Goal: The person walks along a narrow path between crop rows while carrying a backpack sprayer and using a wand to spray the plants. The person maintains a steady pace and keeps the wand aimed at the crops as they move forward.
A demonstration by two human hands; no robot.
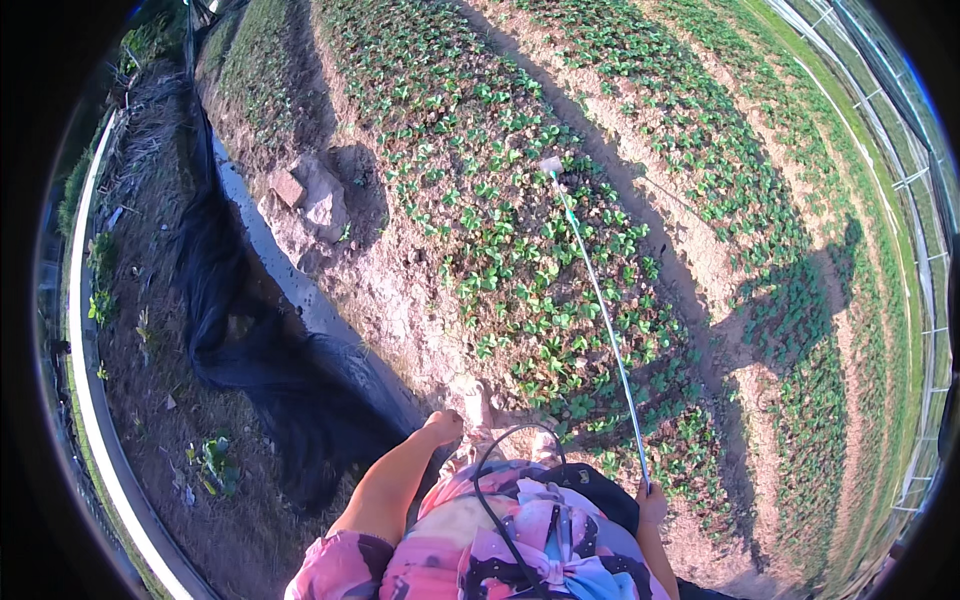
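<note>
My right hand [651, 502] is closed around the lower end of a long, thin metal pole [606, 311]. The pole reaches forward over a bed of low leafy green plants [517, 300]. At its far end are a green fitting and a small pale square head [551, 165], which appears over the leaves. My left hand [445, 426] is curled in front of my body, near the black shade netting [315, 420]. The netting runs behind my left forearm; whether the fingers grip any of it is unclear.
A brick [288, 187] lies on a rock [319, 199] at the bed's left side. Muddy water [289, 281] fills a ditch beside the netting. Further planted rows [697, 157] run right, separated by dirt furrows. A pale rail [79, 300] curves along the left. A dark bag [592, 491] hangs at my waist.
</note>
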